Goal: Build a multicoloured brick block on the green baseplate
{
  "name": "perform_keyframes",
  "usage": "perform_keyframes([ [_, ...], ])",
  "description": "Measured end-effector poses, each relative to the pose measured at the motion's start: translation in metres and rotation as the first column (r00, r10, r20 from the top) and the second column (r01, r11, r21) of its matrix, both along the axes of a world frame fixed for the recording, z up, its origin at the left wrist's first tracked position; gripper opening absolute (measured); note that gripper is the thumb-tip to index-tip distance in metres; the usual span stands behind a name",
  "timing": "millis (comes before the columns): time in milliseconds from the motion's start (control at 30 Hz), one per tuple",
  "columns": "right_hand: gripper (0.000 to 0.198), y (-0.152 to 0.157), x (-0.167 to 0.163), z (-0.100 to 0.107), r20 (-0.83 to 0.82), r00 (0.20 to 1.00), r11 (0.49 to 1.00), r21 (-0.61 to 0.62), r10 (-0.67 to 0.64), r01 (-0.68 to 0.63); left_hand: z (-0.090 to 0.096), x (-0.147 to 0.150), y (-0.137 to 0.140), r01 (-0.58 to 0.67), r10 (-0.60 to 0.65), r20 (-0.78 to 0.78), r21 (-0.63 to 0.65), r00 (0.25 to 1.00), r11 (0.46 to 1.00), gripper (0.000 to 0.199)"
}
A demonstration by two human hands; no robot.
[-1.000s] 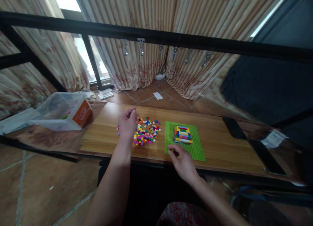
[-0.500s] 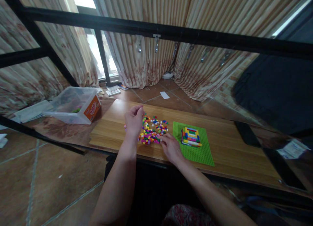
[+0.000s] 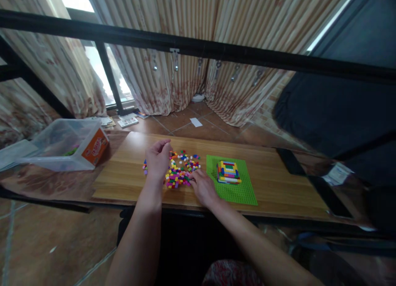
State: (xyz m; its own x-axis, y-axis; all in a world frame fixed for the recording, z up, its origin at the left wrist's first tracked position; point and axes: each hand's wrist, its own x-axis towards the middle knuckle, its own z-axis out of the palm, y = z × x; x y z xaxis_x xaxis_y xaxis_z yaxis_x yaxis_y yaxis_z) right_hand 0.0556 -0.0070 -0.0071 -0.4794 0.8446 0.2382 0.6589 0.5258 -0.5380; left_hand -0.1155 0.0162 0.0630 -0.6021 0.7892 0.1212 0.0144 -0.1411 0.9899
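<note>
A loose pile of small coloured toy bricks (image 3: 177, 177) lies on the wooden board. My left hand (image 3: 157, 159) is above the pile's left side, its fingers curled and pressed together; whether a brick is inside cannot be seen. At the pile's right edge, my right hand (image 3: 202, 188) has its thumb and fingers closed down among the bricks, and what is between the fingertips is too small to make out. Right of that hand lies a green studded baseplate (image 3: 235, 194). A layered, multicoloured brick structure (image 3: 229, 172) with a roughly rectangular outline stands on it.
A clear plastic box (image 3: 58, 154) with an orange label stands left of the wooden board (image 3: 120, 170). Dark flat panels (image 3: 289, 161) lie at the board's right end. A black metal bar (image 3: 192, 47) with hanging clips crosses in front of the curtains.
The view has turned right, so the scene sits further left in it. Both hands stay by the brick pile, fingers still closed. The brick structure looks unchanged.
</note>
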Motion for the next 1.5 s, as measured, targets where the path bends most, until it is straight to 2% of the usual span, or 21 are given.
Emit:
perform_keyframes([
  [133,0.01,-0.012,0.017,0.013,-0.144,0.987,0.997,-0.04,-0.076,0.071,-0.006,0.005,0.002,0.069,-0.07,-0.033,-0.035,0.997,0.997,0.03],
  [300,0.015,-0.024,0.074,0.02,-0.267,0.932,0.969,-0.101,-0.244,0.224,-0.016,0.019,0.002,0.233,-0.245,-0.149,-0.09,0.958,0.968,0.027],
  [433,0.02,-0.018,0.129,0.019,-0.313,0.852,0.907,-0.13,-0.42,0.399,-0.023,0.039,0.0,0.35,-0.38,-0.263,-0.153,0.887,0.924,0.024],
  [533,0.023,-0.008,0.156,0.018,-0.314,0.797,0.855,-0.129,-0.516,0.503,-0.03,0.056,-0.001,0.438,-0.485,-0.346,-0.207,0.803,0.875,0.022],
  [600,0.023,-0.001,0.163,0.017,-0.308,0.802,0.857,-0.122,-0.512,0.501,-0.035,0.067,-0.002,0.507,-0.558,-0.391,-0.235,0.732,0.829,0.022],
  [667,0.022,0.006,0.163,0.016,-0.302,0.831,0.883,-0.108,-0.467,0.457,-0.04,0.077,-0.003,0.564,-0.619,-0.418,-0.261,0.665,0.783,0.023],
  [800,0.02,0.015,0.157,0.016,-0.291,0.881,0.927,-0.09,-0.374,0.364,-0.043,0.087,-0.005,0.602,-0.684,-0.44,-0.333,0.582,0.726,0.025],
  [933,0.018,0.018,0.158,0.015,-0.264,0.914,0.951,-0.073,-0.309,0.301,-0.041,0.087,-0.004,0.584,-0.683,-0.461,-0.359,0.567,0.728,0.024],
  [1200,0.016,0.017,0.158,0.016,-0.205,0.943,0.965,-0.051,-0.262,0.257,-0.04,0.085,-0.003,0.577,-0.678,-0.492,-0.365,0.547,0.73,0.025],
  [1400,0.017,0.017,0.159,0.014,-0.213,0.945,0.968,-0.022,-0.248,0.249,-0.04,0.082,-0.003,0.572,-0.678,-0.514,-0.377,0.525,0.729,0.025],
  [1500,0.017,0.017,0.159,0.011,-0.254,0.931,0.965,-0.048,-0.262,0.259,-0.039,0.081,-0.003,0.585,-0.682,-0.513,-0.367,0.522,0.724,0.025],
])
